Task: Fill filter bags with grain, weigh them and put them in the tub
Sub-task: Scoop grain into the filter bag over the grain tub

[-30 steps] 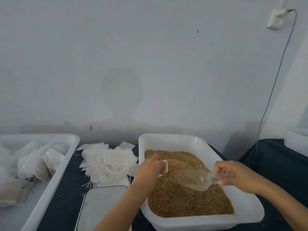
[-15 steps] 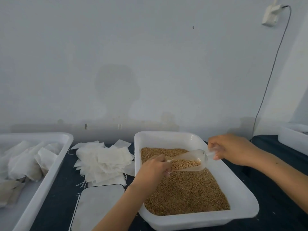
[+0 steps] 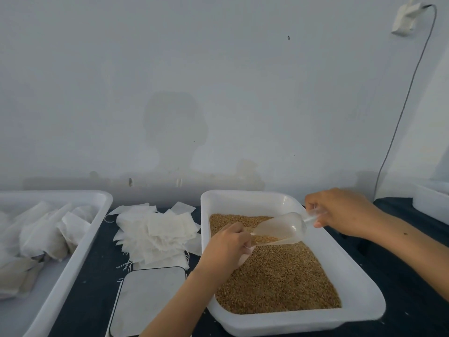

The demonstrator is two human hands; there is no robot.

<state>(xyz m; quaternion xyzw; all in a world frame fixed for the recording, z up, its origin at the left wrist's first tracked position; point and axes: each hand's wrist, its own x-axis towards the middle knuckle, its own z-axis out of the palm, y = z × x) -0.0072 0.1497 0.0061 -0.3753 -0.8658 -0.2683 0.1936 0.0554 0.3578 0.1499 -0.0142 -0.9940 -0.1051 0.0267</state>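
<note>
Tilted steeper now, my scoop (image 3: 281, 227), pinched by right hand (image 3: 340, 211), pours grain (image 3: 277, 276) into the bag (image 3: 245, 254) my left hand (image 3: 226, 246) grips over the right tray (image 3: 352, 276).

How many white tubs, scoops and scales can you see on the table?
White tubs: 3 — the grain tub, the tub of filled bags, and one partly cut off at the right edge.
Clear scoops: 1.
Scales: 1.
Total: 5
</note>
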